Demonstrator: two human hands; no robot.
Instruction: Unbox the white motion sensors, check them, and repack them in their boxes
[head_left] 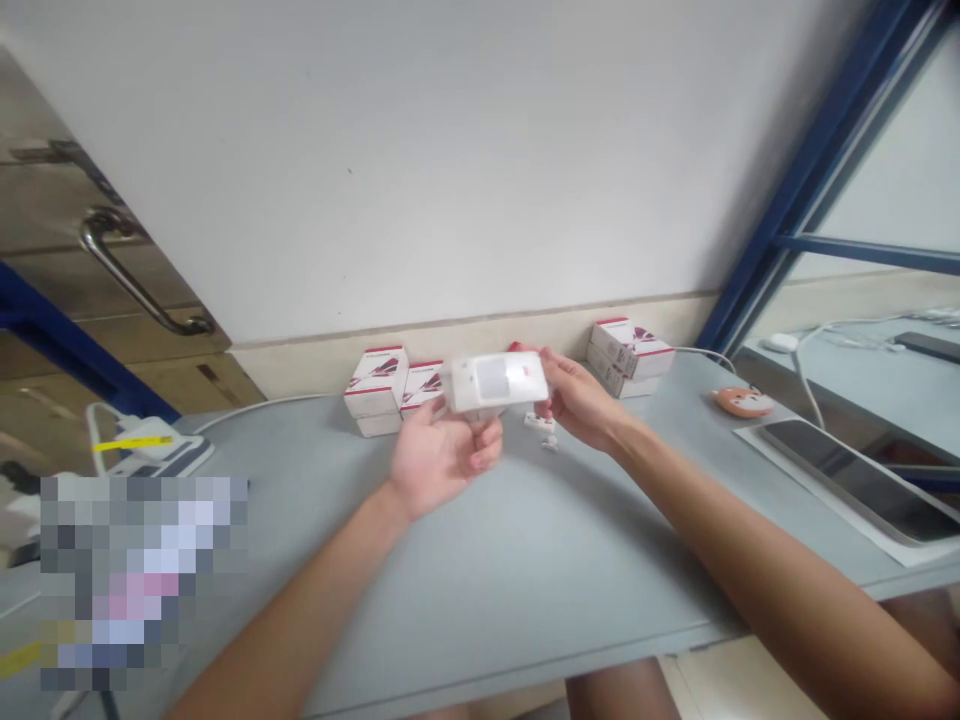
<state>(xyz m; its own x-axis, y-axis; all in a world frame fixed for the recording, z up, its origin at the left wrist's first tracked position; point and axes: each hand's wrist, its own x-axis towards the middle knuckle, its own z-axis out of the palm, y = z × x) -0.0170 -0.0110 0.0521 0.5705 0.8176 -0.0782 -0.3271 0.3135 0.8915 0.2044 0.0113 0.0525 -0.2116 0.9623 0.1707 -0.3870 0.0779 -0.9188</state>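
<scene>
White device (491,380) up above the gray table (487,580) — left hand (442,450) fingers clamped under its left end, right hand (577,397) fingers closed on its right. Boxes (375,385) behind, near the wall (480,180).

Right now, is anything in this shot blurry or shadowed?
Head view: the white device between the left hand and right hand looks soft, its small marks unreadable; head view: a faint, soft-edged shadow lies on the grey desk near the right forearm; head view: pixelation hides part of the lower left.
</scene>
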